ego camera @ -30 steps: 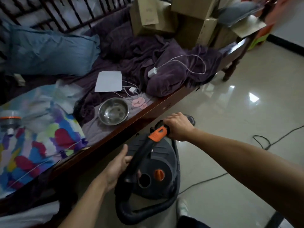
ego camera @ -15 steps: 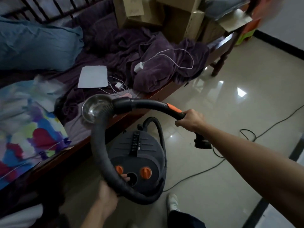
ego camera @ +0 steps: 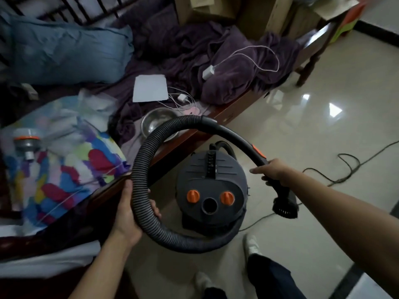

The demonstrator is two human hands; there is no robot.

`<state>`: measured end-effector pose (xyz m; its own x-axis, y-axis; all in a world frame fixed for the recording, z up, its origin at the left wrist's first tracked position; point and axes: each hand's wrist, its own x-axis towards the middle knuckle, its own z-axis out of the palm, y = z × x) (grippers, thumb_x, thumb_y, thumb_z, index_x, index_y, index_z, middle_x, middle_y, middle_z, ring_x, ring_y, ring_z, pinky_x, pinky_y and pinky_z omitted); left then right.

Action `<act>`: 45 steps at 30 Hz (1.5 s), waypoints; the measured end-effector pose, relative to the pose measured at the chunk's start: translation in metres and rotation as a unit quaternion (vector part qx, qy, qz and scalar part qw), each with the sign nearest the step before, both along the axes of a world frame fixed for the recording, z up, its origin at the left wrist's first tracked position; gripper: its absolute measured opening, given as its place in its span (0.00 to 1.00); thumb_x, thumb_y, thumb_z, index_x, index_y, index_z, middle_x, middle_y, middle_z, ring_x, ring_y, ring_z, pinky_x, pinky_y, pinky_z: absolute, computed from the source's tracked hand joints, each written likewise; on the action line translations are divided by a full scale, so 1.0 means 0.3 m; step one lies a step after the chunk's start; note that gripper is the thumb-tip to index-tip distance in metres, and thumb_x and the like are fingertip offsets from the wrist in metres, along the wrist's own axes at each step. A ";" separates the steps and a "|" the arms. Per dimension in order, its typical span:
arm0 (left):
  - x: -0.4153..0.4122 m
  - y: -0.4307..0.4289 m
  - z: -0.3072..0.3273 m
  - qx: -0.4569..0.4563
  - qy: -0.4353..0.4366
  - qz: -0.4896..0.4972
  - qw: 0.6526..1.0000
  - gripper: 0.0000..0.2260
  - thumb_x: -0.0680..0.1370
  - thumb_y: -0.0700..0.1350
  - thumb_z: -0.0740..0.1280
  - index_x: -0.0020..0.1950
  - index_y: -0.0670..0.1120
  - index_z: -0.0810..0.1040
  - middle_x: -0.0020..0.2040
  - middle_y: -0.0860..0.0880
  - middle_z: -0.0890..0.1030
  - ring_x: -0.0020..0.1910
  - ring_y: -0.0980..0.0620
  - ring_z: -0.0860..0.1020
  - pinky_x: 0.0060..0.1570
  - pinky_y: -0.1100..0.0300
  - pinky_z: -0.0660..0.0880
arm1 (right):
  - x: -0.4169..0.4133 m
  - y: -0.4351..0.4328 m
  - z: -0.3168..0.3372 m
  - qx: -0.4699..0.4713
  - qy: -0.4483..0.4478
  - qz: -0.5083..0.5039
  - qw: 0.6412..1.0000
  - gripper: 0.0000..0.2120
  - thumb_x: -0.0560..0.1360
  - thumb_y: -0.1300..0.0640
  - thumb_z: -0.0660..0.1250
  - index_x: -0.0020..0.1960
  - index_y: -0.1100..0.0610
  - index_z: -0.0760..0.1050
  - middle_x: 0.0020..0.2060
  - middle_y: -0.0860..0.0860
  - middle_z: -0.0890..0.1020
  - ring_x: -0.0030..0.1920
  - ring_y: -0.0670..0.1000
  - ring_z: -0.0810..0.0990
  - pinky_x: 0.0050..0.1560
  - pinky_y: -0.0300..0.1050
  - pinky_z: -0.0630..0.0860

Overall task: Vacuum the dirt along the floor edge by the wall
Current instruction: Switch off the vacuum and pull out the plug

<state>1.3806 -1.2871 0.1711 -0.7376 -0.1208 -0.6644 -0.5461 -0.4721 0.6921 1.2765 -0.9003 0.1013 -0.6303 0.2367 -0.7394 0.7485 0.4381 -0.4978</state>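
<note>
Raised since a second earlier, the hose (ego camera: 140,169) looped above the vacuum (ego camera: 211,180) (on the floor (ego camera: 323,130) beside the bed (ego camera: 234,110)); the left hand (ego camera: 127,212) clasped its ribbed length, the right hand (ego camera: 273,171) gripped its handle (ego camera: 241,141).

Single head-worn wide-angle view, facing forward and down, close over vacuum (ego camera: 211,186) at frame centre; bed (ego camera: 64,83) upper left.

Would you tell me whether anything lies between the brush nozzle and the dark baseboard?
Only a black power cord lies looped on the tiles between the brush nozzle and the dark baseboard; nothing else visible stands there.
</note>
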 end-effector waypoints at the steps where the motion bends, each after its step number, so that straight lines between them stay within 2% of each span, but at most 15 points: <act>1: 0.000 -0.043 0.017 -0.068 0.026 -0.024 0.997 0.19 0.72 0.59 0.69 0.45 0.43 0.73 0.29 0.43 0.73 0.24 0.46 0.73 0.29 0.54 0.75 | 0.028 -0.014 -0.003 -0.004 -0.001 -0.009 1.000 0.23 0.68 0.56 0.79 0.55 0.66 0.73 0.40 0.57 0.79 0.35 0.52 0.80 0.30 0.45 0.77; 4: -0.012 -0.134 0.043 -0.290 0.063 -0.068 0.953 0.12 0.73 0.40 0.72 0.50 0.39 0.71 0.30 0.42 0.74 0.22 0.46 0.74 0.25 0.53 0.76 | 0.106 -0.053 -0.026 -0.012 0.003 -0.030 0.999 0.22 0.67 0.57 0.80 0.53 0.67 0.75 0.39 0.59 0.81 0.35 0.53 0.81 0.33 0.46 0.79; 8: -0.056 -0.184 -0.003 -0.424 0.055 -0.121 0.896 0.15 0.73 0.38 0.71 0.55 0.50 0.71 0.39 0.42 0.78 0.22 0.45 0.77 0.25 0.51 0.78 | 0.222 -0.082 -0.101 -0.021 -0.006 -0.053 0.998 0.20 0.67 0.56 0.80 0.49 0.66 0.76 0.36 0.59 0.81 0.33 0.54 0.81 0.30 0.45 0.79; 11: -0.104 -0.162 -0.094 -0.501 0.046 -0.196 0.841 0.22 0.72 0.37 0.71 0.62 0.50 0.70 0.44 0.45 0.79 0.26 0.44 0.80 0.28 0.52 0.78 | 0.311 -0.073 -0.185 -0.032 -0.021 -0.099 0.994 0.21 0.66 0.54 0.81 0.48 0.65 0.76 0.35 0.58 0.80 0.31 0.54 0.80 0.32 0.46 0.80; 15: -0.227 -0.099 -0.237 -0.574 0.048 -0.278 0.769 0.27 0.71 0.41 0.72 0.68 0.48 0.67 0.54 0.43 0.79 0.49 0.39 0.79 0.50 0.49 0.77 | 0.357 -0.039 -0.289 -0.040 -0.009 -0.166 0.985 0.25 0.66 0.43 0.79 0.46 0.64 0.79 0.28 0.54 0.78 0.26 0.52 0.77 0.31 0.44 0.77; 17: -0.306 -0.064 -0.312 -0.600 0.046 -0.316 0.734 0.31 0.71 0.43 0.73 0.71 0.47 0.64 0.60 0.42 0.77 0.56 0.39 0.76 0.54 0.49 0.73 | 0.329 -0.014 -0.327 -0.034 0.025 -0.191 0.981 0.28 0.67 0.35 0.74 0.43 0.62 0.80 0.28 0.53 0.80 0.28 0.53 0.79 0.35 0.47 0.79; 19: -0.384 -0.025 -0.385 -0.589 0.029 -0.337 0.734 0.34 0.71 0.42 0.74 0.73 0.47 0.61 0.64 0.42 0.75 0.61 0.40 0.75 0.58 0.48 0.73 | 0.282 0.017 -0.353 -0.005 0.055 -0.182 0.982 0.29 0.70 0.30 0.66 0.43 0.58 0.79 0.31 0.54 0.83 0.29 0.53 0.82 0.37 0.48 0.80; 21: -0.451 0.012 -0.463 -0.553 -0.003 -0.333 0.763 0.35 0.71 0.40 0.74 0.73 0.47 0.62 0.65 0.43 0.74 0.63 0.41 0.74 0.61 0.49 0.71 | 0.235 0.053 -0.377 0.027 0.066 -0.156 0.985 0.29 0.72 0.28 0.60 0.44 0.55 0.78 0.32 0.55 0.84 0.30 0.54 0.84 0.37 0.48 0.80; 26: -0.515 0.066 -0.673 -0.474 -0.142 -0.320 0.808 0.25 0.74 0.35 0.68 0.70 0.42 0.68 0.62 0.39 0.76 0.59 0.40 0.75 0.58 0.54 0.72 | 0.155 0.156 -0.480 0.186 0.049 -0.049 0.980 0.33 0.70 0.23 0.51 0.43 0.51 0.77 0.33 0.50 0.83 0.38 0.55 0.82 0.46 0.51 0.78; 28: -0.542 0.084 -0.728 -0.478 -0.182 -0.302 0.805 0.21 0.76 0.38 0.65 0.68 0.40 0.69 0.62 0.37 0.76 0.58 0.39 0.75 0.59 0.50 0.74 | 0.124 0.177 -0.533 0.236 0.061 -0.010 0.970 0.32 0.71 0.24 0.50 0.44 0.50 0.76 0.34 0.49 0.82 0.39 0.55 0.80 0.45 0.50 0.76; 30: -0.608 0.136 -0.755 -0.533 -0.147 -0.302 0.777 0.19 0.78 0.42 0.61 0.69 0.40 0.70 0.64 0.37 0.74 0.60 0.37 0.74 0.61 0.50 0.72 | 0.084 0.181 -0.592 0.243 0.072 0.009 0.967 0.30 0.73 0.25 0.50 0.44 0.49 0.76 0.34 0.49 0.82 0.40 0.55 0.80 0.45 0.50 0.76; 35: -0.846 0.413 -0.764 -0.611 0.089 -0.380 0.689 0.20 0.81 0.51 0.57 0.73 0.49 0.67 0.73 0.42 0.65 0.72 0.42 0.63 0.70 0.49 0.61 | 0.042 0.184 -0.750 0.220 0.055 0.023 0.974 0.30 0.73 0.24 0.48 0.43 0.48 0.74 0.33 0.48 0.82 0.38 0.53 0.81 0.43 0.50 0.77; 39: -0.967 0.543 -0.836 -0.583 0.044 -0.496 0.642 0.21 0.82 0.55 0.53 0.74 0.52 0.66 0.73 0.44 0.66 0.71 0.41 0.64 0.69 0.44 0.63 | 0.044 0.211 -0.847 0.120 0.031 0.001 0.992 0.32 0.68 0.22 0.49 0.44 0.49 0.74 0.33 0.46 0.82 0.38 0.51 0.82 0.44 0.52 0.78; 42: -0.993 0.550 -0.876 -0.578 0.020 -0.492 0.651 0.19 0.81 0.56 0.56 0.70 0.52 0.71 0.68 0.43 0.72 0.67 0.39 0.69 0.66 0.43 0.66 | -0.003 0.211 -0.877 0.017 0.017 -0.026 0.999 0.34 0.63 0.21 0.58 0.47 0.50 0.76 0.38 0.49 0.84 0.41 0.53 0.83 0.49 0.55 0.80; 45: -1.007 0.531 -0.878 -0.510 0.033 -0.461 0.726 0.15 0.79 0.52 0.64 0.64 0.49 0.78 0.61 0.45 0.79 0.61 0.43 0.75 0.63 0.49 0.71 | -0.097 0.198 -0.866 -0.025 0.055 -0.041 0.997 0.35 0.63 0.21 0.62 0.57 0.47 0.75 0.47 0.47 0.82 0.48 0.51 0.81 0.49 0.50 0.76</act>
<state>1.0784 -1.1277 -0.0923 -0.8435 0.0407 -0.5356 -0.2537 0.8487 0.4641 1.2474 -0.8409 -0.1584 -0.6889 0.2545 -0.6787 0.7198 0.3501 -0.5994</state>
